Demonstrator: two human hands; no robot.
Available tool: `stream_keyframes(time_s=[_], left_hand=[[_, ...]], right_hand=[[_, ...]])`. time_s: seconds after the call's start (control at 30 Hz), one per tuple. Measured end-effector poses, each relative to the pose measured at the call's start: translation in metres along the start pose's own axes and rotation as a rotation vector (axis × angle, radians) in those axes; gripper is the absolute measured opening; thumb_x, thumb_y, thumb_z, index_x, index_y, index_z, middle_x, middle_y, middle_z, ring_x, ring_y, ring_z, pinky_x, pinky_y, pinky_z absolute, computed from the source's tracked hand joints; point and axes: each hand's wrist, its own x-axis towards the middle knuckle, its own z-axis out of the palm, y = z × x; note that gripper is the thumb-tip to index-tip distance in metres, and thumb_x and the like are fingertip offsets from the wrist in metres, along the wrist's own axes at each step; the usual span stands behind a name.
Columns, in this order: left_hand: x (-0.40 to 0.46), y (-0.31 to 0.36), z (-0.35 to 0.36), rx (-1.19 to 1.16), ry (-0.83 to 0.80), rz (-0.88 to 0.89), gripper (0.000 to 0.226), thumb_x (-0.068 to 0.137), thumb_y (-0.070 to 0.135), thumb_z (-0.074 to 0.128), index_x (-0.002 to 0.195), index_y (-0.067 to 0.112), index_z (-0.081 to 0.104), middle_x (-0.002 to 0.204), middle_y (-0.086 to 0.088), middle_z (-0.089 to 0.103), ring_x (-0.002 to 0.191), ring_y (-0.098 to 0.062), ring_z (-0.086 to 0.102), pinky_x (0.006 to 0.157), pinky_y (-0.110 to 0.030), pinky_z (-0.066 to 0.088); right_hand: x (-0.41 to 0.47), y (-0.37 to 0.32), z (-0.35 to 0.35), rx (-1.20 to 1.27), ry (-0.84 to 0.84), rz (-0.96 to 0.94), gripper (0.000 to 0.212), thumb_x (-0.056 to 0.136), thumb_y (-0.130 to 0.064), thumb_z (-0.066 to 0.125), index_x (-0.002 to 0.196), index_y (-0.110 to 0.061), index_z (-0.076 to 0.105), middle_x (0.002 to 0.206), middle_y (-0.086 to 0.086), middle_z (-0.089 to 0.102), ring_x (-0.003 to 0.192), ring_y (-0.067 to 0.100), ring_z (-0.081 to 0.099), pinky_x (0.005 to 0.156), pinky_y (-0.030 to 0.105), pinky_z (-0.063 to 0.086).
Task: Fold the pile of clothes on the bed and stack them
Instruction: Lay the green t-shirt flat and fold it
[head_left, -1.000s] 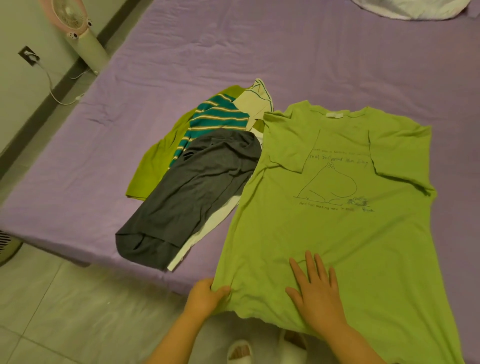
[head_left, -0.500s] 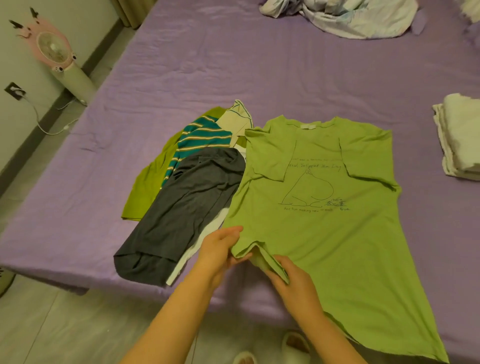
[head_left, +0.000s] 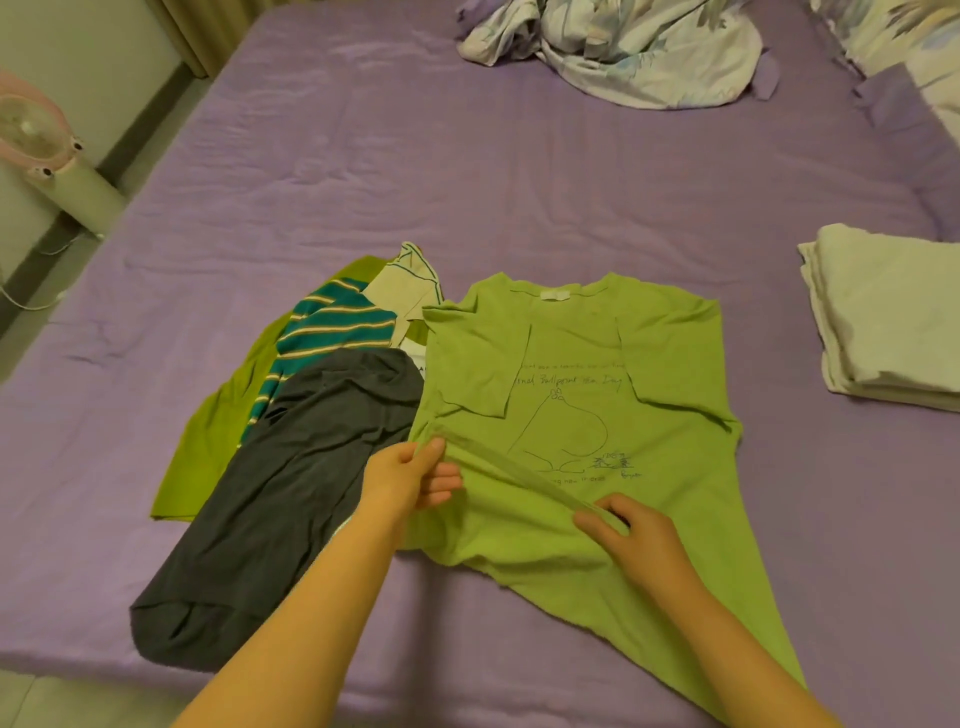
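- A green T-shirt (head_left: 561, 364) lies face up on the purple bed sheet (head_left: 467, 171), its sleeves folded inward and its hem drawn up over the lower body.
- The left hand (head_left: 410, 475) pinches the hem's left end between thumb and fingers; the right hand (head_left: 631, 535) pinches it farther right.
- Blue handwritten script sits above and below a line-drawn animal on the chest; most of it is too small to read.
- Just left, a gray garment (head_left: 291, 499) tops a teal striped top (head_left: 332, 332).
- Folded white cloth (head_left: 893, 317) sits well apart at right.
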Motion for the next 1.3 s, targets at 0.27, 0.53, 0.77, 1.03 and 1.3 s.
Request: stream_keyframes(time_s=[0.27, 0.53, 0.77, 1.03, 1.3], left_hand=[[0.076, 0.04, 0.007, 0.048, 0.097, 0.081, 0.02, 0.097, 0.019, 0.054, 0.085, 0.005, 0.06, 0.072, -0.014, 0.068, 0.051, -0.013, 0.067, 0.049, -0.024, 0.056], [0.155, 0.081, 0.038, -0.206, 0.094, -0.039, 0.019, 0.105, 0.018, 0.034, 0.11, 0.003, 0.045, 0.083, -0.018, 0.066, 0.056, -0.018, 0.068, 0.051, -0.029, 0.058], [0.207, 0.102, 0.06, -0.316, 0.068, -0.08, 0.027, 0.105, 0.018, 0.033, 0.119, -0.003, 0.044, 0.103, -0.024, 0.062, 0.078, -0.026, 0.065, 0.056, -0.029, 0.058], [0.257, 0.12, 0.073, -0.286, 0.225, 0.001, 0.04, 0.105, 0.017, 0.034, 0.143, 0.004, 0.033, 0.126, -0.021, 0.055, 0.097, -0.026, 0.062, 0.081, -0.034, 0.056], [0.223, 0.054, 0.166, 1.109, -0.092, 0.883, 0.048, 0.09, 0.008, 0.055, 0.137, 0.012, 0.051, 0.147, -0.019, 0.04, 0.138, -0.037, 0.035, 0.112, -0.053, 0.028]], right_hand=[[0.055, 0.012, -0.018, -0.134, 0.118, 0.131, 0.013, 0.093, -0.028, 0.059, 0.096, -0.016, 0.065, 0.087, -0.002, 0.067, 0.078, 0.013, 0.059, 0.067, 0.029, 0.043], [0.165, -0.032, -0.068, -0.302, 0.074, 0.078, 0.017, 0.092, -0.033, 0.059, 0.084, -0.019, 0.064, 0.079, -0.003, 0.065, 0.078, 0.02, 0.06, 0.065, 0.031, 0.041], [0.236, -0.049, -0.09, -0.452, 0.199, 0.111, 0.028, 0.09, -0.044, 0.058, 0.074, -0.022, 0.052, 0.076, 0.006, 0.064, 0.081, 0.029, 0.06, 0.064, 0.036, 0.041], [0.326, -0.072, -0.094, -0.438, 0.165, -0.059, 0.021, 0.092, -0.034, 0.059, 0.087, -0.014, 0.064, 0.09, 0.008, 0.068, 0.09, 0.029, 0.061, 0.07, 0.036, 0.042], [0.337, -0.022, -0.102, -0.039, -0.042, 0.084, 0.033, 0.082, -0.019, 0.073, 0.112, -0.009, 0.061, 0.088, -0.011, 0.06, 0.081, 0.003, 0.053, 0.07, 0.014, 0.038]])
